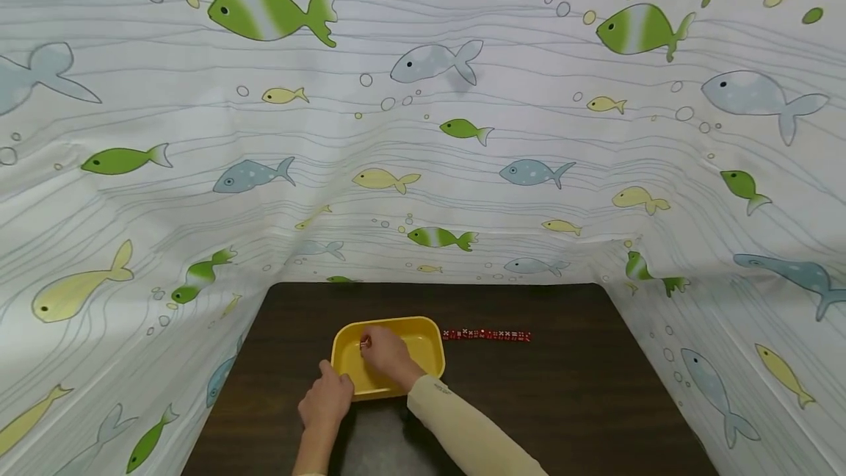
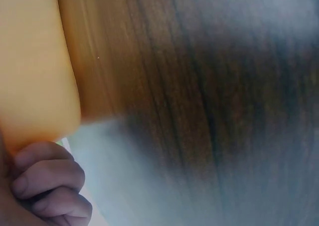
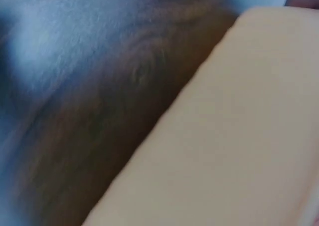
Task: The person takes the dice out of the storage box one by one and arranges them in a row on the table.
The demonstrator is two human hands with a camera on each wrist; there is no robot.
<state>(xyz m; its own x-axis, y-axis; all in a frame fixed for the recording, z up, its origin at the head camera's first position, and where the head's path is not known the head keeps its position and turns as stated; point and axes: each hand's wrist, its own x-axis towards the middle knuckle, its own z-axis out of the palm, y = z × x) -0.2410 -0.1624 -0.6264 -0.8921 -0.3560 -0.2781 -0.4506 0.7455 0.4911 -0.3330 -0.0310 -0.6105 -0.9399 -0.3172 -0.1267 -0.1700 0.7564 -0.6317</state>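
A yellow tray [image 1: 424,344] with a raised rim sits on the dark table. At its front left corner my left hand [image 1: 325,397] grips the rim; in the left wrist view its curled fingers [image 2: 52,173] lie beside the tray's yellow wall [image 2: 35,61]. My right hand [image 1: 386,352] reaches into the left part of the tray and pinches a small red die [image 1: 366,342], mostly hidden by the fingers. Whether other dice lie under that hand I cannot tell. Right of the tray, a straight row of red dice [image 1: 489,334] with white pips stretches away from its rim.
The dark wood-grain table [image 1: 568,388] extends to the right and front. A white curtain [image 1: 423,116] printed with fish hangs behind it and along both sides. A cream sleeve [image 1: 469,428] covers my right forearm. Broad pale material fills much of the right wrist view.
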